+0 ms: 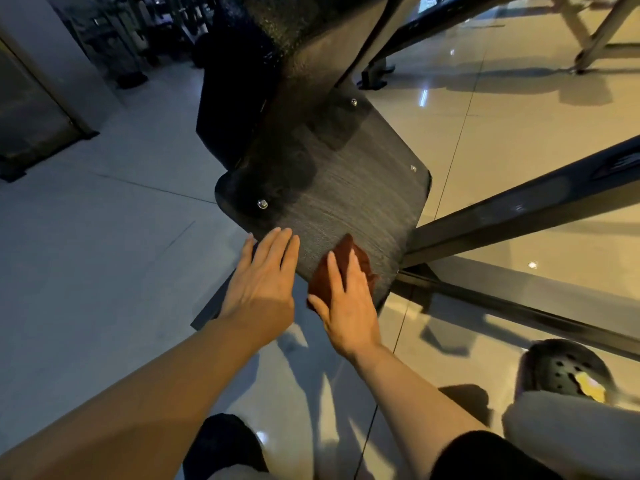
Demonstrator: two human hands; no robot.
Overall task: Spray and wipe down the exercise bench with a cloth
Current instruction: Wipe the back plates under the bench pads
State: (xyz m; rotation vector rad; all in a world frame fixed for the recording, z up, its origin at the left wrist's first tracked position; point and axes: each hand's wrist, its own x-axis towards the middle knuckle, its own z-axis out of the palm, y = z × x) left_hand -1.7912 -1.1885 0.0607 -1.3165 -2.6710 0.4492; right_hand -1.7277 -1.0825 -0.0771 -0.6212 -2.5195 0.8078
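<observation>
So the bench pad is sitting dead centre, its frame bars running off to the right. Cloth is lying on the pad's near edge under the right hand, left hand resting just beside it on the left. A shoe is standing on the floor, near right.

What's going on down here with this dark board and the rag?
A person is wiping a dark panel of the exercise bench. The right hand presses a reddish-brown cloth flat against the panel's near edge, fingers straight. The left hand rests open beside it on the same edge. No spray bottle is in view.
</observation>
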